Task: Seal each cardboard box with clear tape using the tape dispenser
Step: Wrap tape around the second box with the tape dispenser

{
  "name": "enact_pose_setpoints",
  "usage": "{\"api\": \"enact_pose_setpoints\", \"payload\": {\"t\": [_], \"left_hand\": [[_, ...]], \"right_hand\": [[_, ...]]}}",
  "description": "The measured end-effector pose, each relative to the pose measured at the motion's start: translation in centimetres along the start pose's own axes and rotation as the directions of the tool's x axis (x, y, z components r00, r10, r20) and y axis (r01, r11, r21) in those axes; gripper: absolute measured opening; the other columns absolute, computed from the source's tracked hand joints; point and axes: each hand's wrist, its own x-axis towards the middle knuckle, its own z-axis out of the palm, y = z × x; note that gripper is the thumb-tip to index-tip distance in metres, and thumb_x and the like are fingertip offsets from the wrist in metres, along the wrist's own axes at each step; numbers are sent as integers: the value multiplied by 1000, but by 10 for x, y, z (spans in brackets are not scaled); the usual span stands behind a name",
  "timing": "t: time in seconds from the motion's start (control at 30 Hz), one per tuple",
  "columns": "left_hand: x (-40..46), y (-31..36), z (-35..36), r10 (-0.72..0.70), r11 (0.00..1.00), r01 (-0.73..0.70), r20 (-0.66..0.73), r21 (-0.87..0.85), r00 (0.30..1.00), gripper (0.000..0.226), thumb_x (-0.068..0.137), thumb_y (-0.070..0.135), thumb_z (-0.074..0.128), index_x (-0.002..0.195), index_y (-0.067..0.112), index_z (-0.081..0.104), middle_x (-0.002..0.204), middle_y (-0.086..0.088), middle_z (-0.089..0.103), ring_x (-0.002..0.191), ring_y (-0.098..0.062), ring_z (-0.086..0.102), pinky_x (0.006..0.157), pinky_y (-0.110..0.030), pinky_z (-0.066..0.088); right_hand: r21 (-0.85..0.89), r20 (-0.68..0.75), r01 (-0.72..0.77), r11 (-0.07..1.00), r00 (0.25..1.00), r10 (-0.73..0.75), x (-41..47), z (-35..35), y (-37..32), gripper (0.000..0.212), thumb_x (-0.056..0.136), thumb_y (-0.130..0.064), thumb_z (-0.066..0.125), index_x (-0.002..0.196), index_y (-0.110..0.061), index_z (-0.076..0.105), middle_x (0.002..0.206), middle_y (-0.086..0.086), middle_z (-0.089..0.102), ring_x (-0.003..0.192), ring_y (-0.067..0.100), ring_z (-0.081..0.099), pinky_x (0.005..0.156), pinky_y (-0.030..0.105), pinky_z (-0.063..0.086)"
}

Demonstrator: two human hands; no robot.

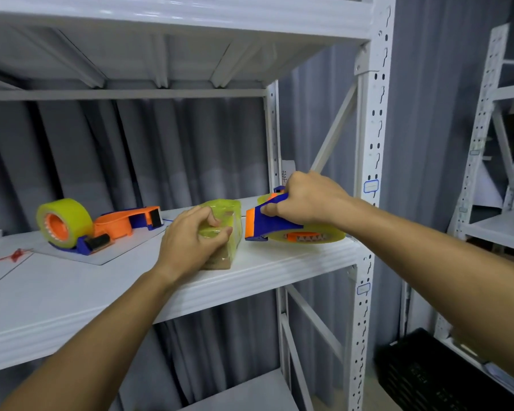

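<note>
A small cardboard box (223,232), mostly wrapped in yellowish clear tape, lies on the white shelf (107,295). My left hand (187,241) grips it from the near side, fingers curled over its top. Just right of the box, my right hand (306,200) holds a blue and orange tape dispenser (275,223) with a clear tape roll, its orange front end close to the box's right side. Whether tape runs from the dispenser to the box I cannot tell.
A second blue and orange dispenser (72,229) with a tape roll, plus an orange dispenser part (122,223), sit on a white sheet at the shelf's left. A red string (12,256) lies further left. The rack's upright post (368,185) stands right beside my right hand. A black crate (433,378) sits on the floor.
</note>
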Motion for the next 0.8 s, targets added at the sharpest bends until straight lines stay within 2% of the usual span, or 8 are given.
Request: {"api": "enact_pose_setpoints", "payload": {"t": [0.1, 0.2, 0.3, 0.37, 0.47, 0.57, 0.63, 0.8], "left_hand": [[3, -2, -10, -15, 999, 18, 75, -45, 997, 23, 82, 43, 77, 80, 27, 61, 91, 16, 68, 90, -10, 62, 84, -41, 52], [4, -8, -23, 67, 998, -67, 111, -6, 992, 12, 87, 35, 74, 84, 30, 64, 94, 19, 70, 95, -4, 64, 114, -44, 35], [4, -19, -43, 153, 988, -155, 160, -2, 975, 5, 91, 30, 67, 96, 31, 68, 100, 20, 70, 99, -3, 64, 96, -38, 50], [4, -28, -54, 171, 984, -177, 188, 20, 967, 19, 91, 18, 64, 104, 31, 70, 106, 20, 69, 103, -2, 63, 90, -34, 52], [4, -42, -60, 138, 986, -151, 175, 65, 975, 52, 81, -11, 50, 112, 24, 71, 110, 14, 66, 107, -6, 61, 94, -34, 50], [1, -46, -58, 95, 985, -109, 108, 135, 990, 63, 68, -7, 41, 116, 20, 72, 108, 9, 59, 107, -19, 59, 95, -34, 47], [-3, -36, -47, 130, 978, -139, 67, 156, 989, 59, 69, -6, 44, 114, 21, 73, 109, 11, 58, 105, -19, 56, 95, -35, 45], [-13, 6, -16, 201, 971, -217, 154, 96, 967, 44, 85, 39, 45, 122, 26, 67, 121, 12, 61, 115, -13, 54, 100, -32, 42]], "right_hand": [[64, -10, -26, 998, 1000, 26, -4, -9, 7, 56, 79, -66, 66, 67, -13, 56, 66, 4, 57, 64, 22, 59, 55, 31, 40], [96, -2, -50, 994, 999, 50, -9, -24, 17, 58, 79, -67, 68, 66, -11, 55, 62, 5, 54, 60, 21, 54, 54, 31, 36], [106, 1, -70, 992, 998, 70, -15, -34, 29, 58, 80, -66, 68, 63, -12, 55, 58, 5, 54, 58, 21, 53, 53, 30, 35], [123, -1, -87, 989, 996, 88, -17, -36, 35, 58, 79, -66, 69, 63, -12, 57, 58, 6, 55, 58, 22, 54, 53, 30, 35], [177, -4, -122, 977, 992, 124, -19, -38, 43, 62, 77, -67, 69, 76, -5, 69, 71, 14, 68, 66, 26, 64, 59, 33, 41], [190, 1, -125, 974, 992, 127, -18, -36, 47, 68, 76, -70, 68, 85, -4, 74, 75, 13, 73, 73, 27, 70, 62, 35, 46], [197, 7, -115, 974, 993, 116, -19, -36, 47, 66, 76, -71, 67, 83, -6, 74, 71, 10, 72, 70, 24, 70, 61, 34, 47], [235, 16, -78, 969, 997, 77, -26, -40, 34, 56, 83, -65, 67, 78, -10, 72, 69, 7, 70, 64, 19, 65, 59, 29, 44]]}}
